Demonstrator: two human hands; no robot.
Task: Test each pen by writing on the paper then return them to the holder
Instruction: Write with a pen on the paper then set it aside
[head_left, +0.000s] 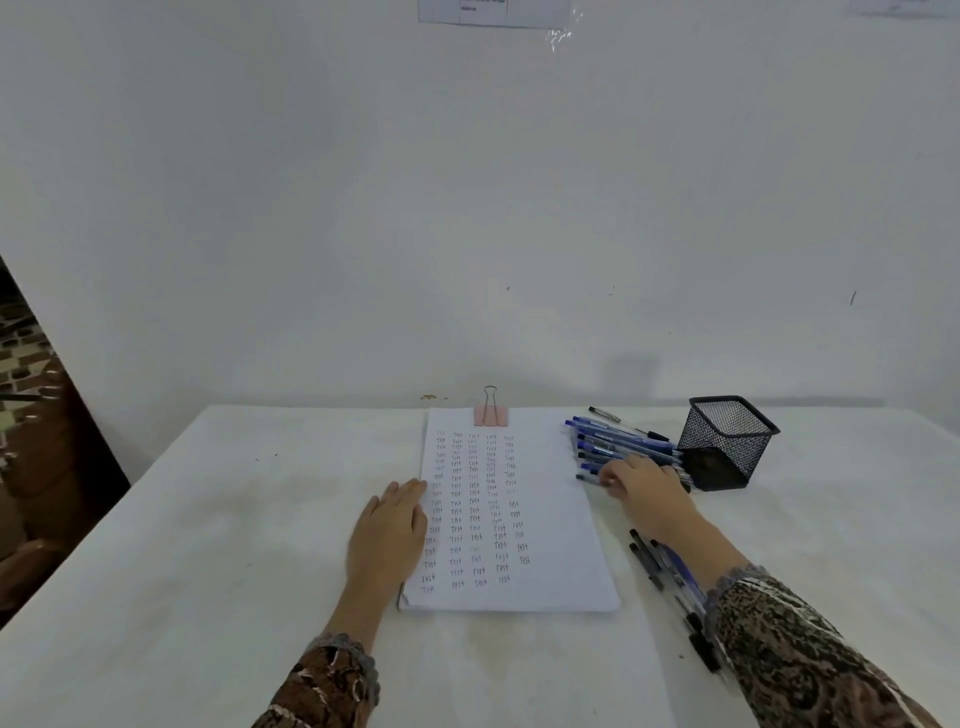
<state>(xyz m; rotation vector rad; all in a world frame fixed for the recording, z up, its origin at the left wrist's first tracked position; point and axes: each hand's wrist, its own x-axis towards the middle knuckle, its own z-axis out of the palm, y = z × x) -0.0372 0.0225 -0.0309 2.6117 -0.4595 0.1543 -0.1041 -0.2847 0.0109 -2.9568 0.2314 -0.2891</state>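
A stack of white paper (550, 519), filled with columns of the word "test", lies in the middle of the table under a pink binder clip (490, 414). My left hand (389, 530) rests flat on its left edge, fingers straight. A pile of blue pens (613, 441) lies right of the paper, beside the black mesh holder (727, 441). My right hand (641, 483) reaches onto the near end of that pile, fingers curled over a pen; the grip itself is hidden. Several more pens (670, 582) lie under my right forearm.
The white table (234, 519) stands against a white wall. One black pen (623, 422) lies behind the blue pile. A dark doorway with a patterned floor (31, 415) shows at the left. A sheet is taped high on the wall (493, 13).
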